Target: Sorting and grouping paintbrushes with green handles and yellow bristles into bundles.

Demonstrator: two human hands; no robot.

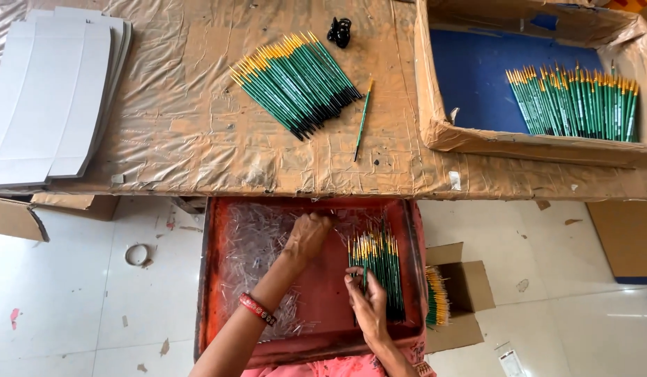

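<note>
- Left hand (307,236) reaches into the red tray (206,279), fingers curled down into the heap of clear plastic tubes (250,241); whether it pinches one can't be told, fingertips hidden.
- Right hand (367,301) pinches a single green-handled paintbrush (365,274), upright, just beside the brush bundle (381,262) lying in the tray's right part.
- Small open carton (470,286) right of the tray, more brushes (436,297) poking out.
- Table (198,139) above: fanned brush pile (295,84), one loose brush (363,120), black clip-like object (339,31), probably.
- Big cardboard box (435,105) holds another brush row (575,101); white card sheets (51,91) far left.
</note>
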